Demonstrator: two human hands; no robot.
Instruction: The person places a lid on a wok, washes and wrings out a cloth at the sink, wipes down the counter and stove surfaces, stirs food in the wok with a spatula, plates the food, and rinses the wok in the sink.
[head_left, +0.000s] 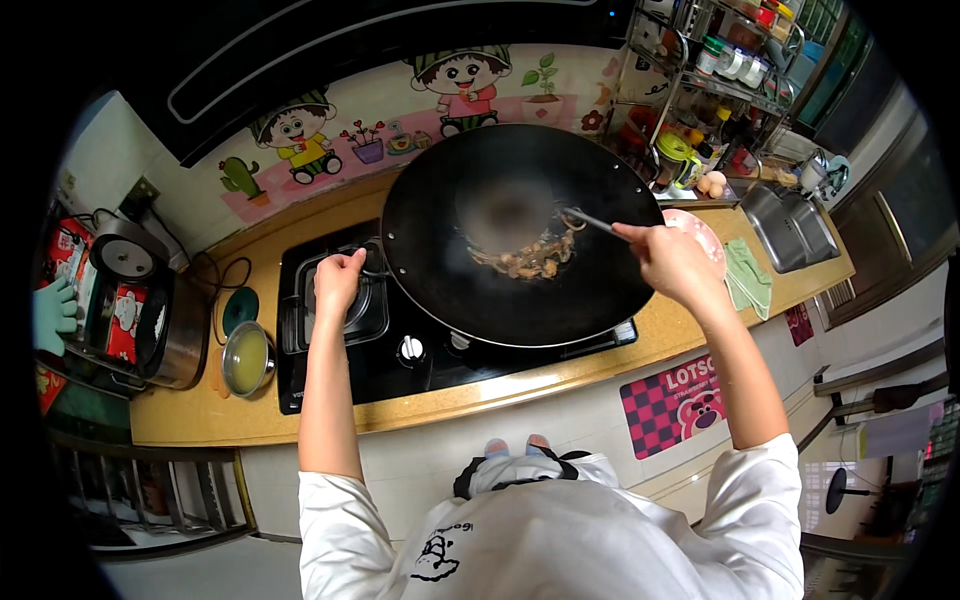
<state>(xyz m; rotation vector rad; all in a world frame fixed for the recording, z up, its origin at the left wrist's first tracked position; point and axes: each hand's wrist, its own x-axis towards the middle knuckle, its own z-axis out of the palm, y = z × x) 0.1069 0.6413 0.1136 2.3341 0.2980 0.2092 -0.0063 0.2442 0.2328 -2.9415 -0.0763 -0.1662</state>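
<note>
A large black wok (465, 307) stands on the right side of a black gas hob (390, 382). Browned food pieces (536, 261) lie in its bottom under steam or smoke, which blurs the middle. My left hand (339, 281) is closed at the wok's left side, around its loop handle (375, 259). In my right hand (667, 259) is the metal shaft of a cooking utensil, probably a spatula (596, 221), which reaches into the wok near the food. The utensil's far end is hard to make out.
Left of the hob sit a metal bowl of yellowish liquid (247, 363) and a rice cooker (176, 330). To the right are a pink plate (697, 232), a green cloth (748, 279), a sink (791, 229), eggs (712, 184) and a spice rack (739, 82).
</note>
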